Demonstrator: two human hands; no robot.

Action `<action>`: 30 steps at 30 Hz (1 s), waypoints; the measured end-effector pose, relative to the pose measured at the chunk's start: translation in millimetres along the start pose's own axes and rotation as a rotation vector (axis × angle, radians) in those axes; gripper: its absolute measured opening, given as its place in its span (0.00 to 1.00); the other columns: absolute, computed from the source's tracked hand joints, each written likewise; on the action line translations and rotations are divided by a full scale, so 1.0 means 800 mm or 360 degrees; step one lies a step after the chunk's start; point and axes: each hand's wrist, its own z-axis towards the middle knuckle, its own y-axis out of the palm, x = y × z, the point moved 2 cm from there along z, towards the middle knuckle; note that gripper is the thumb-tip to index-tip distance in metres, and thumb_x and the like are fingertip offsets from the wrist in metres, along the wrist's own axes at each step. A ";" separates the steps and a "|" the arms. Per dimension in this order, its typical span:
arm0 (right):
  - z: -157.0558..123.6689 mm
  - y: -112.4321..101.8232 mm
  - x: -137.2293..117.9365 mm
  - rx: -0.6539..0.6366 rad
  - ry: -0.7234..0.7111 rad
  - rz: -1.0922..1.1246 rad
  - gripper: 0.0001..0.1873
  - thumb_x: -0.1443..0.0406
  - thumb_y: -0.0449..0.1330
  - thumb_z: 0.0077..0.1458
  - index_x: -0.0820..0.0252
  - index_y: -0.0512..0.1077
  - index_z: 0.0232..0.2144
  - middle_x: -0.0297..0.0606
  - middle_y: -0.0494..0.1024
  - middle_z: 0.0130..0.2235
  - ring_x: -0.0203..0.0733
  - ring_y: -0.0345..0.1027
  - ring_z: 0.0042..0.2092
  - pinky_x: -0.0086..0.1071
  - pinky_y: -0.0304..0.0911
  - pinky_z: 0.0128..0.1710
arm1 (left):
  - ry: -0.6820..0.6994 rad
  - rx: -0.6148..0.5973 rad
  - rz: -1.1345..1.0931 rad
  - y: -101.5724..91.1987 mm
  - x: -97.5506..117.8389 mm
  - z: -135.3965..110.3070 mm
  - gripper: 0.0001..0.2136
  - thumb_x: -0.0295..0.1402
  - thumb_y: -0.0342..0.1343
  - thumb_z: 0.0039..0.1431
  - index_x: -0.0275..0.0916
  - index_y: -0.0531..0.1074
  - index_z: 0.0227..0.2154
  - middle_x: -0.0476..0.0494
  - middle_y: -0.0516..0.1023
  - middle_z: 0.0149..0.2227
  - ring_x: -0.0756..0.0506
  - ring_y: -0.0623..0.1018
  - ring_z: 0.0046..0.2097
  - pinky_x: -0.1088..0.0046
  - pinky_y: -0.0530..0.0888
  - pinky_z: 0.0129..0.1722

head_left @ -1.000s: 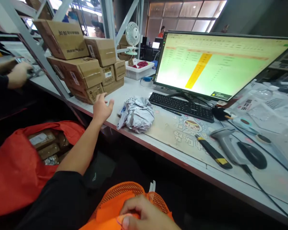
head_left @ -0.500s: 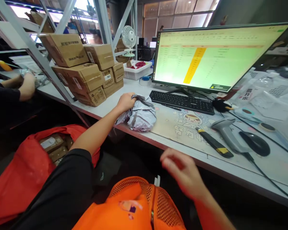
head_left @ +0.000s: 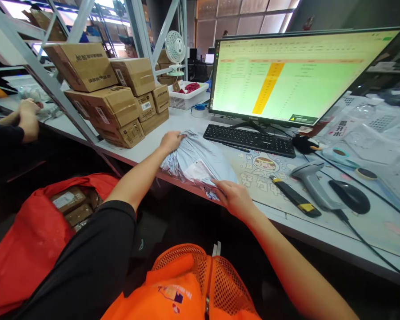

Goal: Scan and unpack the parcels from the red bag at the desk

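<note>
A crumpled light-grey plastic mailing bag point(head_left: 208, 153) lies at the table's front edge, with a white label point(head_left: 197, 171) facing up. My left hand point(head_left: 172, 141) is closed on its upper left corner. At the lower right side, my right hand point(head_left: 235, 198) pinches the bag's edge between thumb and fingers. What the bag contains is hidden. Close behind it sits the black keyboard point(head_left: 250, 141). To the right of my right hand lie a black and yellow utility knife point(head_left: 296, 197), a grey barcode scanner point(head_left: 316, 184) and a black mouse point(head_left: 350, 197).
Stacked cardboard boxes point(head_left: 103, 106) stand at the left beside a metal rack post point(head_left: 62, 100). A monitor point(head_left: 296, 80) and a white basket point(head_left: 186, 98) are at the back. Clear plastic bags point(head_left: 373, 129) pile up at right. A red sack point(head_left: 36, 231) holds boxes below. Another person's hands point(head_left: 28, 113) work far left.
My right hand has come up from above my lap and taken hold of the bag. The bundled bag is now spread out to the right, its label showing.
</note>
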 end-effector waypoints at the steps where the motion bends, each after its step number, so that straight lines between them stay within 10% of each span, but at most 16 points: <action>1: -0.007 -0.003 0.000 -0.0068 0.0031 -0.0013 0.20 0.60 0.52 0.73 0.60 0.77 0.57 0.46 0.84 0.44 0.50 0.80 0.42 0.37 0.71 0.42 | 0.0001 -0.0056 0.0000 0.016 -0.002 0.001 0.18 0.45 0.50 0.73 0.39 0.81 0.41 0.33 0.84 0.48 0.36 0.80 0.51 0.67 0.71 0.47; 5: -0.021 -0.035 0.002 -0.0275 0.0089 0.0232 0.22 0.54 0.58 0.69 0.58 0.77 0.58 0.44 0.84 0.43 0.48 0.79 0.41 0.37 0.71 0.40 | 0.0039 -0.0023 -0.0057 0.031 0.013 0.002 0.18 0.46 0.49 0.73 0.38 0.78 0.47 0.34 0.83 0.48 0.37 0.79 0.51 0.65 0.72 0.49; 9: 0.000 -0.093 0.021 0.0083 0.0160 0.0428 0.21 0.54 0.54 0.71 0.58 0.80 0.53 0.43 0.85 0.43 0.44 0.77 0.39 0.37 0.71 0.42 | 0.0283 0.0485 -0.0057 -0.043 0.047 -0.033 0.17 0.37 0.58 0.66 0.36 0.72 0.54 0.33 0.77 0.55 0.35 0.74 0.57 0.59 0.68 0.59; 13: 0.061 -0.091 0.041 0.0350 0.0240 0.0317 0.17 0.57 0.56 0.69 0.58 0.81 0.48 0.45 0.83 0.44 0.48 0.76 0.44 0.39 0.70 0.44 | 0.0722 0.0398 -0.0014 -0.078 0.106 -0.120 0.17 0.41 0.59 0.67 0.40 0.73 0.54 0.38 0.77 0.52 0.36 0.74 0.54 0.58 0.70 0.58; 17: 0.115 -0.031 0.049 0.0181 0.0461 0.0099 0.22 0.58 0.58 0.65 0.62 0.76 0.57 0.52 0.79 0.48 0.55 0.74 0.47 0.44 0.69 0.46 | 0.0636 0.0409 -0.0027 -0.021 0.128 -0.171 0.24 0.47 0.60 0.67 0.38 0.70 0.59 0.33 0.74 0.57 0.33 0.73 0.57 0.54 0.71 0.58; 22: 0.113 -0.003 0.071 0.0153 0.0474 0.0156 0.16 0.57 0.54 0.68 0.60 0.77 0.45 0.46 0.81 0.37 0.50 0.73 0.37 0.38 0.64 0.40 | 0.0613 0.0175 -0.0116 0.055 0.094 -0.162 0.43 0.55 0.68 0.56 0.33 0.62 0.66 0.28 0.67 0.67 0.29 0.65 0.69 0.49 0.65 0.68; 30: 0.097 -0.043 0.089 0.0220 0.0401 0.0160 0.13 0.58 0.59 0.62 0.60 0.78 0.41 0.42 0.78 0.33 0.48 0.71 0.33 0.39 0.65 0.36 | 0.0724 -0.0115 -0.0106 0.061 0.096 -0.146 0.52 0.60 0.65 0.55 0.30 0.54 0.72 0.26 0.54 0.75 0.28 0.51 0.77 0.47 0.53 0.75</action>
